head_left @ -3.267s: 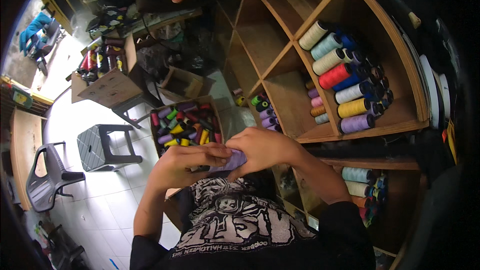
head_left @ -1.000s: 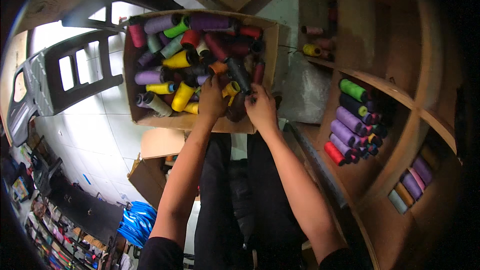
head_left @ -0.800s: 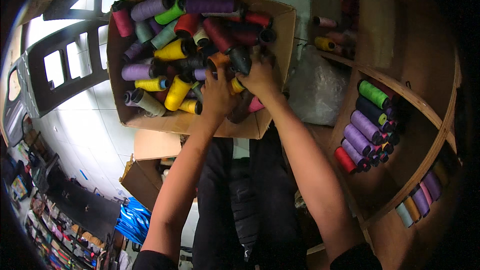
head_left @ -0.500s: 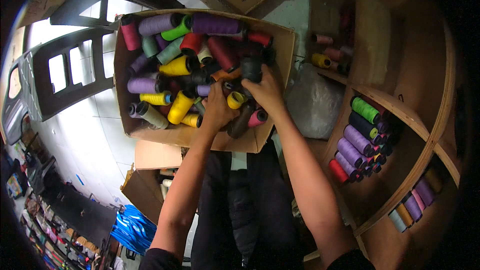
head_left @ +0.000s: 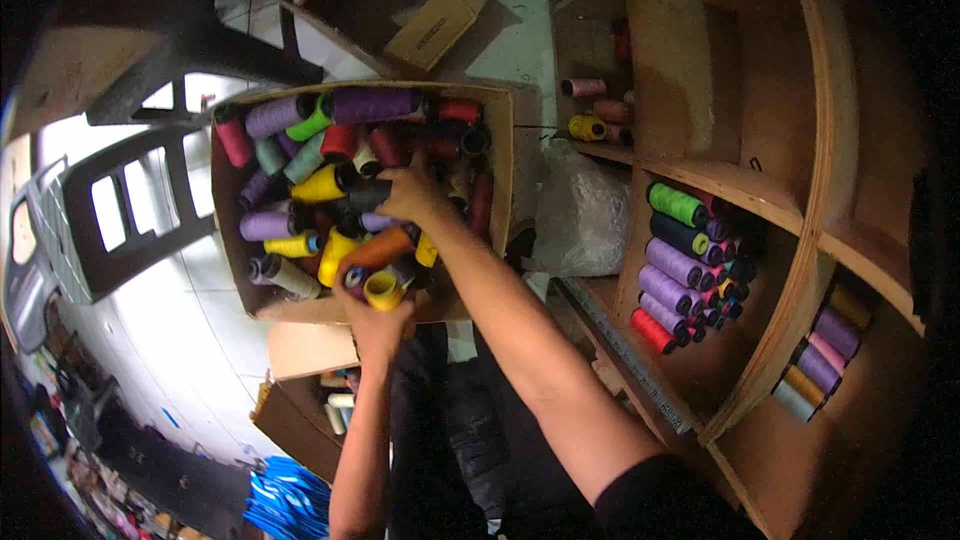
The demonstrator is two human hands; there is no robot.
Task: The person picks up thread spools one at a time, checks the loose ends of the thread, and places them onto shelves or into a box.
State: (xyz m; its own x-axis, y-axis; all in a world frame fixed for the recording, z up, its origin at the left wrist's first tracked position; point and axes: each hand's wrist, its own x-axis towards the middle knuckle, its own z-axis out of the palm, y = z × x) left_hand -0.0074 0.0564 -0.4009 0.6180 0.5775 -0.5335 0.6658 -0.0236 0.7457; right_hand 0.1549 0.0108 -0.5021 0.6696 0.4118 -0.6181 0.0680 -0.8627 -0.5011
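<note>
A cardboard box (head_left: 512,160) full of thread spools in many colours stands in front of me. Near its front edge, my left hand (head_left: 378,328) is closed around a yellow thread spool (head_left: 382,291); a dark spool end shows beside its fingers. Just beyond that hand an orange-brown spool (head_left: 380,248) lies tilted. My right hand (head_left: 415,198) reaches into the middle of the box, its fingers curled against a black thread spool (head_left: 370,195). Part of that spool is hidden by the fingers. Around them lie yellow spools (head_left: 320,183), lilac spools (head_left: 268,227) and dark red ones.
Wooden shelving (head_left: 720,202) on the right holds stacked lilac spools (head_left: 672,262) and a green spool (head_left: 677,204). A clear plastic bag (head_left: 585,210) lies between box and shelves. Another cardboard box (head_left: 395,0) sits behind, a black plastic frame (head_left: 120,205) at left, a blue bundle (head_left: 287,500) lower left.
The view has shifted. My right hand has moved left with the black spool toward the box's middle. My left hand has drawn back to the front edge with the yellow spool; the orange-brown spool lies nearer.
</note>
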